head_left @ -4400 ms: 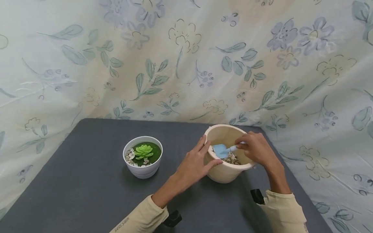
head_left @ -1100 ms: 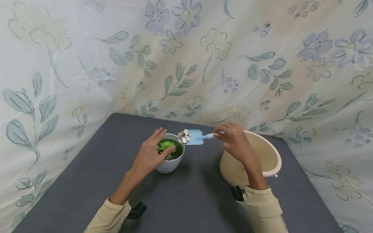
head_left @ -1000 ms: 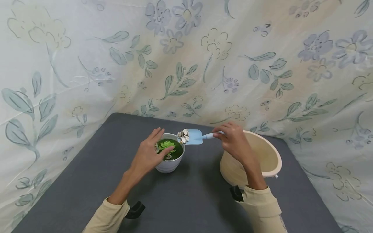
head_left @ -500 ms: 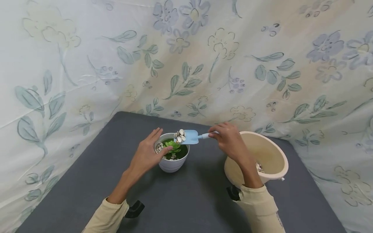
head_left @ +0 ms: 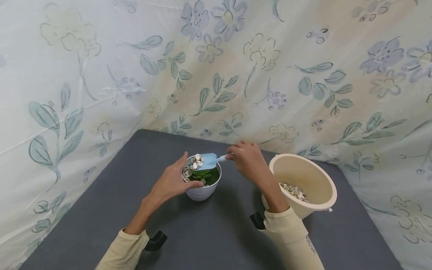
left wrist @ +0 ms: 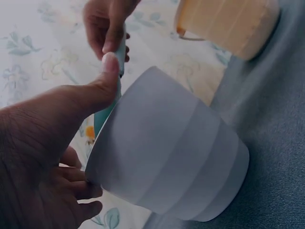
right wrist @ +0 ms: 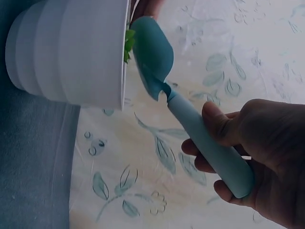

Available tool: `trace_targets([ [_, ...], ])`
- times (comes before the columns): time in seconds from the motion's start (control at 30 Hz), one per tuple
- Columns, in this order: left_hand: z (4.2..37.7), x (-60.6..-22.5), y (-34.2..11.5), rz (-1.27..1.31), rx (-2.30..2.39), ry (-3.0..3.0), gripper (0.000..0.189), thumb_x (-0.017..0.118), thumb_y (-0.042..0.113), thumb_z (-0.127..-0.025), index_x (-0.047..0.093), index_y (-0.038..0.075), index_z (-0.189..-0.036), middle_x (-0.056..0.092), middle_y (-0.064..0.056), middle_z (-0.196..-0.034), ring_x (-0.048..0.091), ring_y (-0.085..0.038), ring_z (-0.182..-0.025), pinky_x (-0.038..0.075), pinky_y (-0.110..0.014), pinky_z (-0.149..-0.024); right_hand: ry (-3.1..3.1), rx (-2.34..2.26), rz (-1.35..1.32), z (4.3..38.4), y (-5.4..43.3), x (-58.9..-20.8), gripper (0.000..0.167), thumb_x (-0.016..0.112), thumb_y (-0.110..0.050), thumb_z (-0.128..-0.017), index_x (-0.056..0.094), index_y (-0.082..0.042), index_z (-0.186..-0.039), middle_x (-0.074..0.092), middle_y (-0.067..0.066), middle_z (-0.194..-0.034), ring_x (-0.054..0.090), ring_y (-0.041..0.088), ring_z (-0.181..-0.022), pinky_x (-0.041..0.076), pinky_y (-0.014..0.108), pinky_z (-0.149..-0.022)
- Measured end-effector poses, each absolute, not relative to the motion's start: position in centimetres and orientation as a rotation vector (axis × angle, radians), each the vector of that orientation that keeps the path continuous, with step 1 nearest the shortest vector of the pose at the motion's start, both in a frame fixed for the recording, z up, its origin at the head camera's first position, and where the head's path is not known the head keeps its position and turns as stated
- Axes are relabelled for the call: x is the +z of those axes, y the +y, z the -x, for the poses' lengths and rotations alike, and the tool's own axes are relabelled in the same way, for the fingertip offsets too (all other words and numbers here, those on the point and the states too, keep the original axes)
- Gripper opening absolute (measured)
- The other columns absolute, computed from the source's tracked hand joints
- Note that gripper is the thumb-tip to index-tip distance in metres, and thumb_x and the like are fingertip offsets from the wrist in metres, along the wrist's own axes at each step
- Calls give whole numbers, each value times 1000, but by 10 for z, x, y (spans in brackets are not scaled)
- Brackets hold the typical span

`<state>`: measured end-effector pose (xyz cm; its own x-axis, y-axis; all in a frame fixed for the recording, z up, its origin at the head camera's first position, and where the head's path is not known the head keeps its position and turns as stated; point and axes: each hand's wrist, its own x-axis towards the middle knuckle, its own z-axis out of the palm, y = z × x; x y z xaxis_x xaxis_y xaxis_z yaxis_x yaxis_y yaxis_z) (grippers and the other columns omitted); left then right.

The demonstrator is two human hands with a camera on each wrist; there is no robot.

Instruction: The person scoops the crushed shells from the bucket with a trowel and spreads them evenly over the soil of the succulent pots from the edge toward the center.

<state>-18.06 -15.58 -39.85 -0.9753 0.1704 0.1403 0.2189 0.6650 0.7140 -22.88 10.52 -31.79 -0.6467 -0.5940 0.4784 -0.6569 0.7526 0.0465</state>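
Observation:
My right hand holds a small light-blue hand trowel by its handle, fingers and thumb wrapped round it in the right wrist view. Whitish pebbles lie on the blade, which is over a small white ribbed pot. Inside that pot, a green succulent and more pebbles show, partly covered by the blade. Along the pot's left and front rim lies my left hand, thumb stretched out and fingers relaxed. The left wrist view has its fingertips at the rim.
A larger cream pot stands tilted to the right, partly behind my right forearm, with loose pebbles inside. Both pots stand on a dark grey table. Floral cloth hangs behind the table and at its sides.
Earlier, the trowel was inside the cream pot, with my left hand on that pot's rim. Both hands have since moved left. Over the last second the loaded blade has moved further over the white pot.

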Motion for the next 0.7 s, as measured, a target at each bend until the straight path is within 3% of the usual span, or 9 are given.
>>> trace_targets([
  [0.27, 181, -402, -158, 331, -1268, -2819, 141, 89, 59, -76, -4, 8, -168, 21, -18, -174, 35, -44, -156, 46, -62, -114, -2447, -5, -951, 226, 79, -315, 9, 77, -21, -94, 80, -13, -94, 72, 3, -85, 49, 21, -74, 31, 35, -67],
  [0.47, 178, -402, -159, 273, -1281, -2810, 143, 91, 60, -73, -3, 9, -169, 28, -17, -173, 43, -44, -151, 50, -61, -109, -2443, -234, -925, 220, 61, -309, 14, 77, -25, -95, 82, -13, -99, 73, 6, -90, 59, 25, -83, 50, 43, -73],
  [0.7, 176, -401, -156, 209, -1286, -2795, 145, 92, 62, -69, 1, 10, -169, 34, -19, -170, 49, -42, -147, 51, -59, -108, -2463, -276, -890, 218, 58, -305, 12, 83, -21, -90, 83, -14, -100, 74, 5, -90, 61, 25, -85, 49, 44, -72],
])
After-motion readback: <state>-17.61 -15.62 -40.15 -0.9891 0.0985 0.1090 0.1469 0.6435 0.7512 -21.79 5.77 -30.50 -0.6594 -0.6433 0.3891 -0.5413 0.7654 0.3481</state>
